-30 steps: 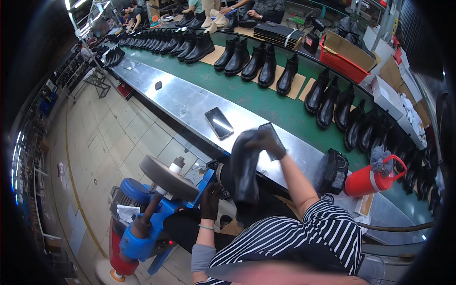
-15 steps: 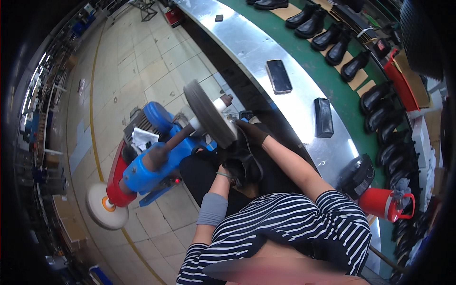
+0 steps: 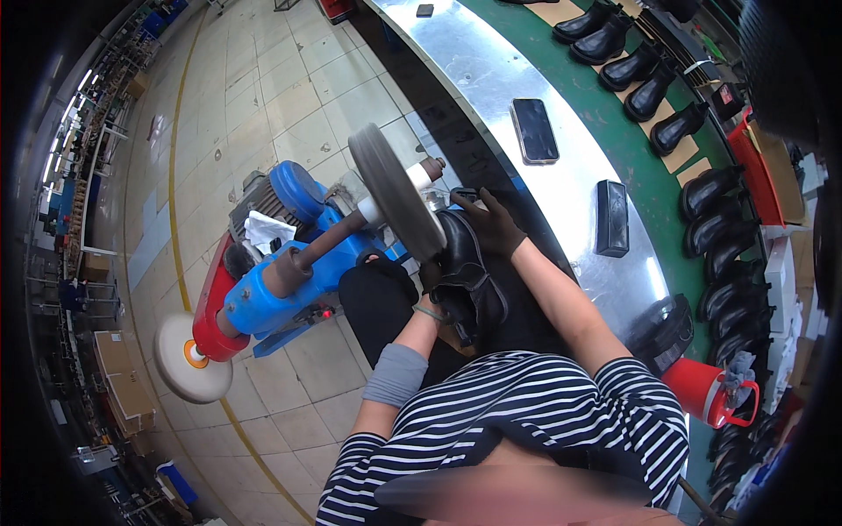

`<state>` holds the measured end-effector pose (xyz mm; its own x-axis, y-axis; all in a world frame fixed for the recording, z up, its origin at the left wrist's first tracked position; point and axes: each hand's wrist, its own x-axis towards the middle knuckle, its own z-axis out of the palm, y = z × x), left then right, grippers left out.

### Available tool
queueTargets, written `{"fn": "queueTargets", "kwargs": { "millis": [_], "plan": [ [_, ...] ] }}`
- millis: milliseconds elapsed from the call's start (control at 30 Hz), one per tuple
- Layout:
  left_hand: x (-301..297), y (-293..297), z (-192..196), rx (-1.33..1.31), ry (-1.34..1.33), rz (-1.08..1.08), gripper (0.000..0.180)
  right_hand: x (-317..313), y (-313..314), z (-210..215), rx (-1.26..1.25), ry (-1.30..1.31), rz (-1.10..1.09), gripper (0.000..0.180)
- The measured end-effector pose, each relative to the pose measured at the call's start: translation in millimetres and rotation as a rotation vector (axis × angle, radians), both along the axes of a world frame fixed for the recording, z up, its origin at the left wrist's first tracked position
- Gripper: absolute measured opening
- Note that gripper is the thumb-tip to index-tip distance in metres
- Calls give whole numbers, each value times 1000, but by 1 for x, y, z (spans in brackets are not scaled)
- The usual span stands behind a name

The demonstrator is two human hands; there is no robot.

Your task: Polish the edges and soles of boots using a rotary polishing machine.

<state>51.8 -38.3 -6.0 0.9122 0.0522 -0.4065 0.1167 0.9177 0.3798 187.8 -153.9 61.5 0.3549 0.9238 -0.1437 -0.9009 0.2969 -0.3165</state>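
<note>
A black leather ankle boot (image 3: 467, 273) is held above my lap, toe pointing away from me and its opening toward me. My left hand (image 3: 430, 277), in a dark glove, grips the boot's left side; its fingers are mostly hidden. Just right of the toe is my right hand (image 3: 498, 230), in a brown-black glove, fingers stretched out and apart. Whether it still touches the leather I cannot tell. The dark buffing wheel (image 3: 396, 195) of a blue polishing machine (image 3: 254, 298) stands close against the boot's upper left side, its surface blurred.
A pale buffing wheel (image 3: 195, 358) sits at the machine's other end. To my right, a metal bench (image 3: 561, 206) carries a phone (image 3: 535, 131), a black block-like case (image 3: 612, 217) and a red mug (image 3: 702, 390). Beyond it, several black boots (image 3: 675, 127) line a green surface.
My right hand has come off the boot's toe and spread its fingers to the right. The boot has turned slightly, showing more of its upper. The whole view has shifted a little.
</note>
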Motion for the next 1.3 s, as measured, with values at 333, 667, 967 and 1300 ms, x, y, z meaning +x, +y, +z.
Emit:
{"fn": "queueTargets", "kwargs": {
  "millis": [333, 667, 967, 1300],
  "plan": [
    [-25, 23, -40, -492, -479, -229, 58, 5, 52, -27, -235, -150, -32, 68],
    [-15, 15, -47, 499, -235, -161, 41, -2, 9, -36, -159, -131, 218, 72],
    [6, 3, -2, 787, 398, -203, 46, -98, -66, 83, -577, -1237, 115, 127],
    [29, 37, 1, -357, 88, 301, 63, -104, -48, -9, -490, -160, -305, 33]
  ]
}}
